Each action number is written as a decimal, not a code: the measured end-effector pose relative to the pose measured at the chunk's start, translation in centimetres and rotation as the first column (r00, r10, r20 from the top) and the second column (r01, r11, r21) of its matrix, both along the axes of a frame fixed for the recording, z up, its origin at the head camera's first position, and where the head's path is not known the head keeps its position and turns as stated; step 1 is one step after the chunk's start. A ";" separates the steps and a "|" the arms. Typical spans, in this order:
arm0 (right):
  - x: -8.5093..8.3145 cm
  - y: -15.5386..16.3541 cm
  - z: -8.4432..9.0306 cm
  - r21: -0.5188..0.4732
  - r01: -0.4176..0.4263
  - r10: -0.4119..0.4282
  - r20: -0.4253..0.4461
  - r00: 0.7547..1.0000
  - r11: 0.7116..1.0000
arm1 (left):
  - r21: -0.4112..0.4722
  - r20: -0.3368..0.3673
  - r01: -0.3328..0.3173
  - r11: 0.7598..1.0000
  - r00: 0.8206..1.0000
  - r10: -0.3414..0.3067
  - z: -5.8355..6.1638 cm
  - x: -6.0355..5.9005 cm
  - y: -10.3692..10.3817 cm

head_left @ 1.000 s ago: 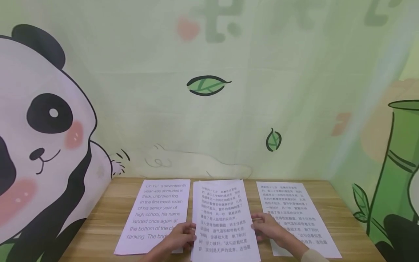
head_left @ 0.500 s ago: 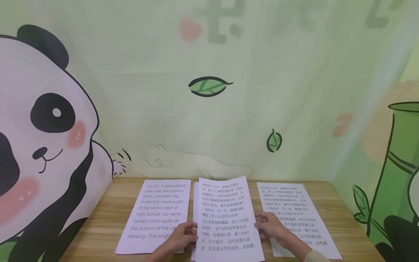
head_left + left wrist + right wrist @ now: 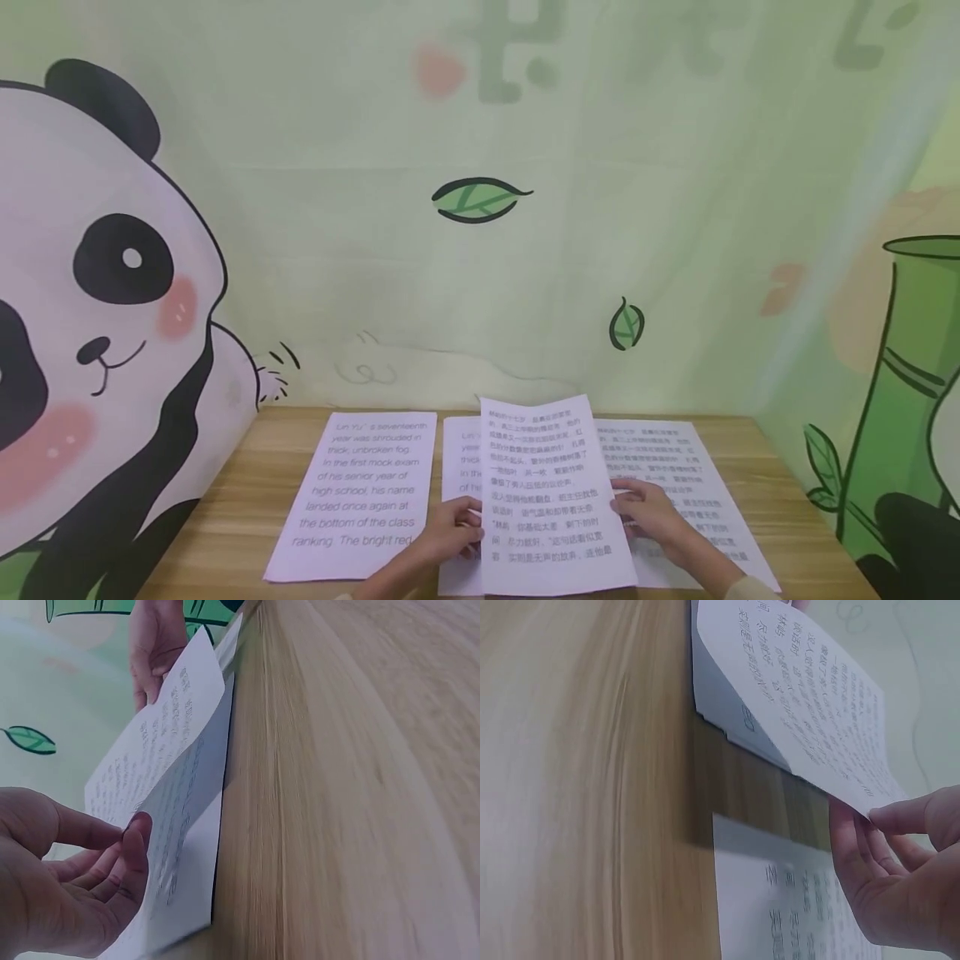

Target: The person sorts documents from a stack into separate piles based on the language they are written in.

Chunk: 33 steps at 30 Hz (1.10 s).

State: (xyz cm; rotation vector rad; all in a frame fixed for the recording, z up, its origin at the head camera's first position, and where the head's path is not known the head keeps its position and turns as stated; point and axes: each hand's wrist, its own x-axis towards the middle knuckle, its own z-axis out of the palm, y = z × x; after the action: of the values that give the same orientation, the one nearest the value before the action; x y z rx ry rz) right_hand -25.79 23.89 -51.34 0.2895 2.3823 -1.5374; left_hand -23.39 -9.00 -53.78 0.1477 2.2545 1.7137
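Observation:
A white sheet printed with Chinese text (image 3: 551, 492) is raised off the wooden table (image 3: 240, 500), tilted, its far edge up. My left hand (image 3: 467, 530) pinches its left edge between thumb and fingers, which the left wrist view shows close up as left hand (image 3: 127, 840) on the sheet (image 3: 161, 750). My right hand (image 3: 628, 502) pinches the right edge, and in the right wrist view the right hand (image 3: 877, 825) grips the sheet (image 3: 810, 697). Beneath the sheet lies a middle stack (image 3: 459, 467) with English text on top.
An English-text sheet (image 3: 352, 492) lies flat on the left. A Chinese-text sheet (image 3: 701, 492) lies on the right, partly under the raised one and my right hand. A panda and bamboo backdrop (image 3: 480, 250) closes off the table's far and side edges.
The Chinese-text sheet has lifted off the middle stack and shifted right with both hands on it, uncovering English text below and overlapping the right sheet.

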 end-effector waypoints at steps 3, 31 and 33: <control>0.1 1.1 0.2 0.000 0.018 -0.018 0.002 1.000 1.000 | -0.011 0.009 -0.003 1.000 1.000 0.004 0.1 -0.3 1.1; 1.2 10.4 -0.2 -0.046 0.114 -0.111 0.049 0.993 0.992 | 0.049 0.113 -0.001 0.999 0.994 -0.005 -0.4 -0.7 9.9; 1.3 11.0 0.0 -0.041 0.111 -0.109 0.050 0.993 0.993 | 0.061 0.112 0.006 0.998 0.994 -0.013 -0.4 -0.7 10.5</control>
State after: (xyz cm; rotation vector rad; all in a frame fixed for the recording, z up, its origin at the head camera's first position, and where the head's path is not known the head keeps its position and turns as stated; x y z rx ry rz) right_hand -24.47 34.91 -51.38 0.4498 2.3281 -1.6087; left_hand -24.08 1.52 -54.17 0.0728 2.1194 1.7415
